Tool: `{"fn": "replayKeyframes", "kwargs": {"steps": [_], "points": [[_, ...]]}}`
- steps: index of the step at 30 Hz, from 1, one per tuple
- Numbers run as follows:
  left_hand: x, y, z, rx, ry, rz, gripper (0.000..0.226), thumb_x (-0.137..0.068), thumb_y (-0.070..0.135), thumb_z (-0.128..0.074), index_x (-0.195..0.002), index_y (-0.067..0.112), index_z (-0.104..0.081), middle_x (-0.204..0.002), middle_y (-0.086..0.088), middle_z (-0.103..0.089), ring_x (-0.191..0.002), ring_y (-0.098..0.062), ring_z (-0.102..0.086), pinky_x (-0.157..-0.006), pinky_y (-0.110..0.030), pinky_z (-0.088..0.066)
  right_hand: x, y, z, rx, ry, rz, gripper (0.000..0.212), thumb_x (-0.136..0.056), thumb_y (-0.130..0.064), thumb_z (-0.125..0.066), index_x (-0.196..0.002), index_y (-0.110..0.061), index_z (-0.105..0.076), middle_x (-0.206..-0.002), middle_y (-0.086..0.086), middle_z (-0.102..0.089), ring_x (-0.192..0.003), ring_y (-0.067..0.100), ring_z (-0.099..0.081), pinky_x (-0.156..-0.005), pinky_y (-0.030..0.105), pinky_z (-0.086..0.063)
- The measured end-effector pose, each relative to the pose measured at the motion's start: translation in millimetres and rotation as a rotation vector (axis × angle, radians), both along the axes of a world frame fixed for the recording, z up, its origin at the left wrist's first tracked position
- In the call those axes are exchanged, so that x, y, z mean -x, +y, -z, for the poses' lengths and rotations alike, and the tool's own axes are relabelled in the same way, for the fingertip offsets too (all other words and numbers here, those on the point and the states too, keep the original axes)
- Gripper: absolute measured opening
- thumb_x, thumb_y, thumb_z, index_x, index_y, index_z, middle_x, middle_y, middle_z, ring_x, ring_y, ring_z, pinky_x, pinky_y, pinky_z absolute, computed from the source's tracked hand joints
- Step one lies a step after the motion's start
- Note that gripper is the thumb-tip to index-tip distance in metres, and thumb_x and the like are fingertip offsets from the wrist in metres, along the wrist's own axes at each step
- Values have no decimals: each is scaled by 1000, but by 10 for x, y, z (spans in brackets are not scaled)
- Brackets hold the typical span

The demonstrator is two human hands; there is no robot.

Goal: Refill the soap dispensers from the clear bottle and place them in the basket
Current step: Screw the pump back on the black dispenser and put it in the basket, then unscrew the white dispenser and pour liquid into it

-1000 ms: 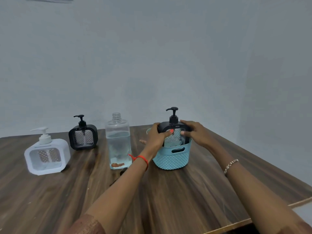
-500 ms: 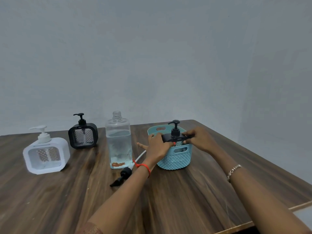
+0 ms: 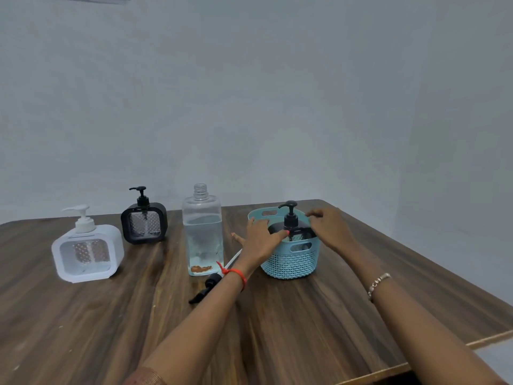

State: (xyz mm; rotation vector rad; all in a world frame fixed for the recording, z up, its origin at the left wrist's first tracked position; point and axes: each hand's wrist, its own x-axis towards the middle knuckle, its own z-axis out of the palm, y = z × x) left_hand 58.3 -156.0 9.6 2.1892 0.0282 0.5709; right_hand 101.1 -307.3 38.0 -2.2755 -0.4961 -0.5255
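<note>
1. The desk (image 3: pixel 319 315) carries everything. Its wood-grain top looks smooth, so we judge that filled pieces would slide if nudged.
2. The white dispenser (image 3: pixel 87 252) stands at far left, boxy and rigid. We would take it by its flat sides, not by the pump.
3. The clear bottle (image 3: pixel 202 234) stands uncapped and about half full, just left of the basket. It is likely heavy and sloshy, and best gripped round the body.
4. The basket (image 3: pixel 291 262) is light perforated plastic and could skid under a push.
5. The spare black dispenser (image 3: pixel 144 225) stands between the white one and the bottle.
6. The black dispenser (image 3: pixel 290 219) sits inside the basket, only its top and pump showing. It looks hard and smooth, and is probably weighty.
7. The left hand (image 3: pixel 259 240) lays nearly straight fingers on the basketed dispenser's top, gripping nothing.
8. The right hand (image 3: pixel 329 229) hovers at its far side, fingers loosely bent. We cannot tell whether they pinch anything.
9. A loose pump (image 3: pixel 206 287) lies on the desk by the left wrist.
</note>
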Motion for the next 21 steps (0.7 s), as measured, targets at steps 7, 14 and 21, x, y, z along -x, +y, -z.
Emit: {"fn": "replayKeyframes", "kwargs": {"steps": [7,14,21], "points": [[339,235,-246,52,-219,17,42,-88,23,-60,-126,5,-53,-127,-4,-56,-118,-17,-50,-93,-17,-33,323,343,-207,-265,-245,-29,31,-83,6,-43,-105,1,-65,-114,14,-66,-110,26,-59,-88,22,-40],[844,761,-457,70,-482,-18,27,-89,18,-59,-114,9,-64,-114,-1,-67,-103,-7,-60,-86,-16,-47,697,1049,-429,-307,-436,-190,32,-81,8,-45,-104,1,-65,-114,15,-66,-120,24,-54,-99,19,-33],[1266,1540,-431,107,-612,-252,18,-90,13,-58,-106,9,-66,-102,3,-66,-90,0,-60,-79,-14,-48,1050,1893,-468,-234,-516,-420,28,-82,4,-47,-103,1,-64,-108,15,-66,-105,27,-61,-94,26,-43]]}}
